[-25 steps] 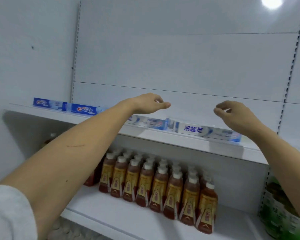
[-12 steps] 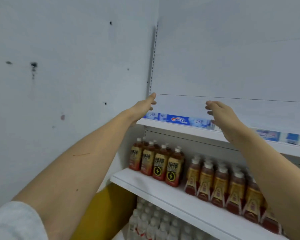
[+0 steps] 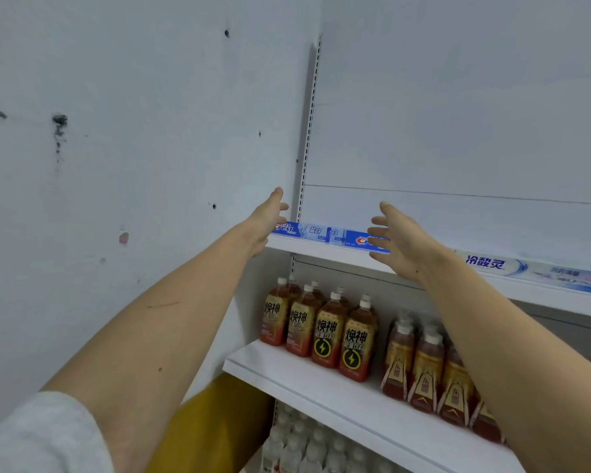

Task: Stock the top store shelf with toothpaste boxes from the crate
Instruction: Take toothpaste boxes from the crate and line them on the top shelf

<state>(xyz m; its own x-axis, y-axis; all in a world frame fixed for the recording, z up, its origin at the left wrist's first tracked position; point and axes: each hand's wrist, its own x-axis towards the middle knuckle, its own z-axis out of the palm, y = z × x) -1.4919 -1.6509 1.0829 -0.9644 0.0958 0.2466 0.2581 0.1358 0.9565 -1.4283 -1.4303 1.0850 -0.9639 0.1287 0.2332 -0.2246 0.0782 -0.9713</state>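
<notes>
Two blue toothpaste boxes [image 3: 325,233] lie end to end at the left end of the top shelf [image 3: 321,251]. The left hand [image 3: 265,221] and the right hand [image 3: 398,240], fingers spread and holding nothing, stand at their two ends. A white toothpaste box [image 3: 533,272] lies further right.

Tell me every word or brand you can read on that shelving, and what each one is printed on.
"rest", the start hidden by the left hand: leftmost toothpaste box.
"盐白": same box.
"C", red, the rest behind the right hand: blue toothpaste box.
"冷酸灵": white toothpaste box.
"焕神": front energy drink bottles.
Smaller print on the boxes and the red bottles is too blurred to read.
</notes>
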